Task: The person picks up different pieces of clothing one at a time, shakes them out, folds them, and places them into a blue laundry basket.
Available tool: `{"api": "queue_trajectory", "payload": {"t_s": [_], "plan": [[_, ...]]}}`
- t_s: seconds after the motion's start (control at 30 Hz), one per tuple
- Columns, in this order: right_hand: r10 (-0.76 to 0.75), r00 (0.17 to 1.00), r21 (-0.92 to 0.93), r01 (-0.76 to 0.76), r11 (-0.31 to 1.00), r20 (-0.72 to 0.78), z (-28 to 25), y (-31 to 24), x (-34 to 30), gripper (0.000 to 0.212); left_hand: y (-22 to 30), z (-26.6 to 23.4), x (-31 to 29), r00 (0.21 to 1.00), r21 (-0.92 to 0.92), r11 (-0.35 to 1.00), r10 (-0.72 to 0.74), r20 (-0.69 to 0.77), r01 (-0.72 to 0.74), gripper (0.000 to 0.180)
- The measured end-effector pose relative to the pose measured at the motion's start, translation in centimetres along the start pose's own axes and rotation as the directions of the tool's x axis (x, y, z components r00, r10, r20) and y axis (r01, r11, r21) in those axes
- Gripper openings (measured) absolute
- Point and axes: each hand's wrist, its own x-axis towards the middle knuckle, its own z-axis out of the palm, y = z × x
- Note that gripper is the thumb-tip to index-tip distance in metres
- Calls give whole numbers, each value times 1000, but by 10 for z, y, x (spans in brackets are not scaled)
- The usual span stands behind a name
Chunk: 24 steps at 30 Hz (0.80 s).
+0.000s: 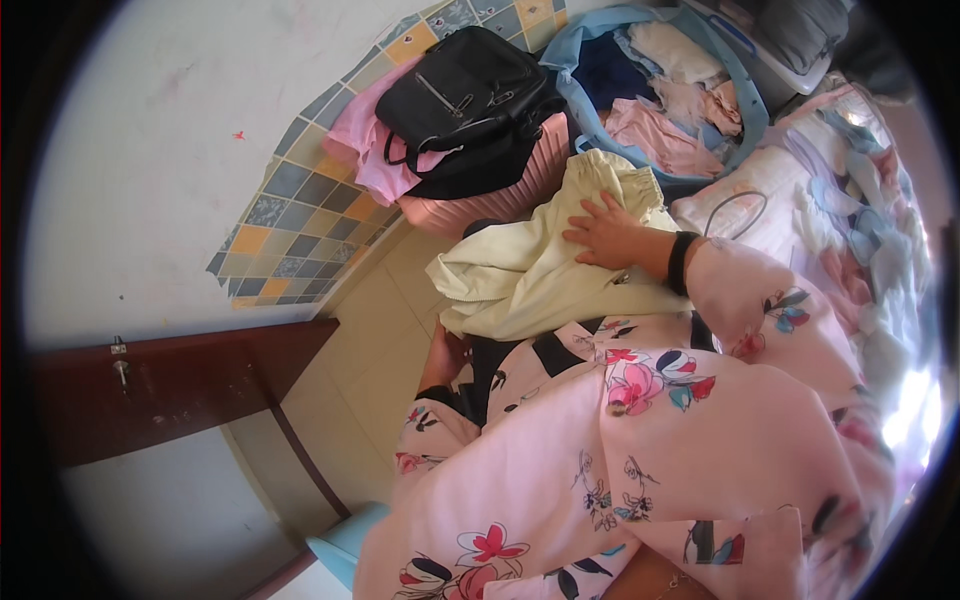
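Observation:
A pale yellow pair of trousers or shorts (530,265) with a gathered elastic waistband lies bunched across my lap. My right hand (610,232) rests flat on it below the waistband, fingers spread, with a black band at the wrist. At the garment's near left edge is my left hand (448,352), beside my leg. Its fingers are mostly hidden by the cloth and by shadow, so whether they grip the hem does not show.
Ahead, a black backpack (460,95) and a pink cloth (368,150) sit on a pink ribbed suitcase (545,165). A blue fabric bin (745,110) holds crumpled clothes. More clothes (850,215) lie on the bed at right. A dark red door (190,385) stands left.

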Motion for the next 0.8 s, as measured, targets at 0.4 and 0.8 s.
{"api": "queue_trajectory", "payload": {"t_s": [0.4,0.8], "plan": [[-11,1000,24,12,1000,-20,-3,-2,1,49,47,-12,44,629,844,469,746,-220,-261,66],[-8,1000,28,8,1000,-2,-4,-3,2,47,161,13,42,910,783,472,296,291,-404,6]]}}
